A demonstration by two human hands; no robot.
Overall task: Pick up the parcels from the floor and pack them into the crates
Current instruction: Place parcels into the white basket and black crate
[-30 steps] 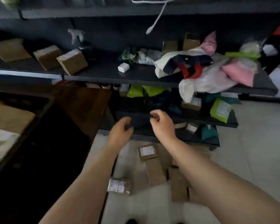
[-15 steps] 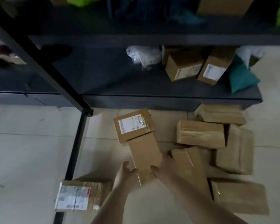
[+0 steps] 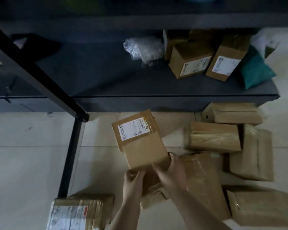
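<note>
**Inspector:** Head view. You are gripping a flat cardboard parcel by its near end. Your left hand is clamping the near left corner, fingers curled under the edge, and your right hand is pinching the near right corner, thumb on top.

**Operator:** How is it lying?

**Inspector:** Its long axis is running away from you, leaning slightly left. The far end is overlapping a second parcel, whose white label is facing up. Both are sitting over the pale tiled floor, just in front of the dark shelf unit. Whether your parcel is touching the floor, I cannot tell.

**Operator:** And around it?

**Inspector:** More brown parcels are lying on the floor to your right: one crosswise, one against the shelf base, one pointing away from you, one nearest you. A labelled parcel is sitting at your lower left, beside the black frame leg. On the lowest shelf, two labelled boxes are standing side by side, between a clear plastic bundle and a teal pouch.
</note>
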